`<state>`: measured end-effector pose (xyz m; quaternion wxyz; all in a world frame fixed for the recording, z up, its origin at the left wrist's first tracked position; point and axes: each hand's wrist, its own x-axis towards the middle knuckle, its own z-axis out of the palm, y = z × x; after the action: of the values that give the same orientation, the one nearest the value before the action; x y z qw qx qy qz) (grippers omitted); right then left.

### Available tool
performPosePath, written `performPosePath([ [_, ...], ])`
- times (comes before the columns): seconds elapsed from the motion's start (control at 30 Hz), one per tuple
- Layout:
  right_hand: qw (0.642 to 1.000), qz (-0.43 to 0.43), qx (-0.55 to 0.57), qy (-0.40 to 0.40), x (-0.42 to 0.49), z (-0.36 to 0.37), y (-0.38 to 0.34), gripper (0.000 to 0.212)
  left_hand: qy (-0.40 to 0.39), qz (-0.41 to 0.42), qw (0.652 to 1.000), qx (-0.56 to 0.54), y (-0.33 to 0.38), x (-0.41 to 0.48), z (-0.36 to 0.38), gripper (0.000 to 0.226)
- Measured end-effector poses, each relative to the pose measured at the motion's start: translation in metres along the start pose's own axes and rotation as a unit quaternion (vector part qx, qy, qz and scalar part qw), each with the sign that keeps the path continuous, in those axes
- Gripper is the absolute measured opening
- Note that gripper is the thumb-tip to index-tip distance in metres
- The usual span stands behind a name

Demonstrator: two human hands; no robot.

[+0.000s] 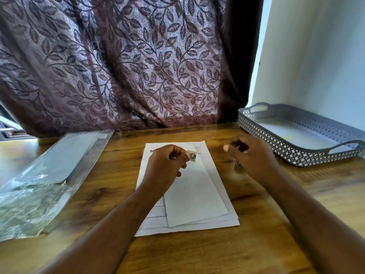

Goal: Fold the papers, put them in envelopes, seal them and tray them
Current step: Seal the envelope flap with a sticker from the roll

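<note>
Stamp (192, 155) in left hand (167, 163); bold "b" on papers (187, 230)

One wide-angle view sits on the person's head, above the near edge of the worktop (256, 244). It faces forward and down across it to the far edge, where a curtain (122, 66) fills the upper frame. It is close: the left forearm (110, 224) and right forearm (316, 214) run in from the bottom. The span reaches the tray (256, 123) at the far right corner and a plastic packet (49, 175) at the left edge.
</note>
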<state>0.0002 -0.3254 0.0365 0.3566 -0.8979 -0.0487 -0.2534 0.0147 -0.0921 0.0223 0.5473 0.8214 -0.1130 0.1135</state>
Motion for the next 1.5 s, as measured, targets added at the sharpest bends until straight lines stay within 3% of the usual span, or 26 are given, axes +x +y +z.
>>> performPosePath([
  [0.07, 0.998, -0.018, 0.049, -0.035, -0.004, 0.017, -0.019, 0.014, 0.001, -0.001, 1.0, 0.001, 0.0, -0.001, 0.0, 0.01],
  [0.23, 0.988, -0.025, 0.124, -0.086, -0.01, 0.044, -0.031, 0.031, 0.014, 0.01, 1.0, 0.002, -0.001, -0.002, 0.001, 0.011],
  [0.47, 0.986, -0.038, 0.136, -0.092, -0.01, 0.05, -0.024, 0.014, 0.01, 0.03, 0.999, 0.036, -0.003, -0.003, 0.003, 0.008],
  [0.6, 0.991, 0.018, 0.118, -0.056, -0.008, 0.053, -0.017, 0.018, 0.021, 0.085, 0.975, 0.202, -0.012, 0.003, -0.006, 0.036],
  [0.7, 0.991, 0.053, 0.099, -0.07, -0.007, 0.055, -0.014, 0.016, -0.01, 0.065, 0.948, 0.31, -0.027, 0.014, -0.018, 0.055],
  [0.87, 0.991, 0.067, 0.075, -0.089, -0.008, 0.058, -0.014, 0.013, -0.003, 0.005, 0.944, 0.33, -0.043, 0.036, -0.035, 0.064],
  [1.3, 0.988, 0.083, 0.083, -0.096, -0.007, 0.06, -0.014, 0.011, -0.014, -0.009, 0.919, 0.394, -0.046, 0.078, -0.022, 0.043],
  [1.43, 0.987, 0.095, 0.08, -0.105, -0.006, 0.056, -0.016, 0.008, -0.028, -0.02, 0.947, 0.319, -0.046, 0.083, -0.022, 0.015],
  [1.5, 0.985, 0.104, 0.086, -0.109, -0.006, 0.055, -0.016, 0.007, -0.047, -0.023, 0.968, 0.247, -0.045, 0.085, -0.026, 0.015],
])
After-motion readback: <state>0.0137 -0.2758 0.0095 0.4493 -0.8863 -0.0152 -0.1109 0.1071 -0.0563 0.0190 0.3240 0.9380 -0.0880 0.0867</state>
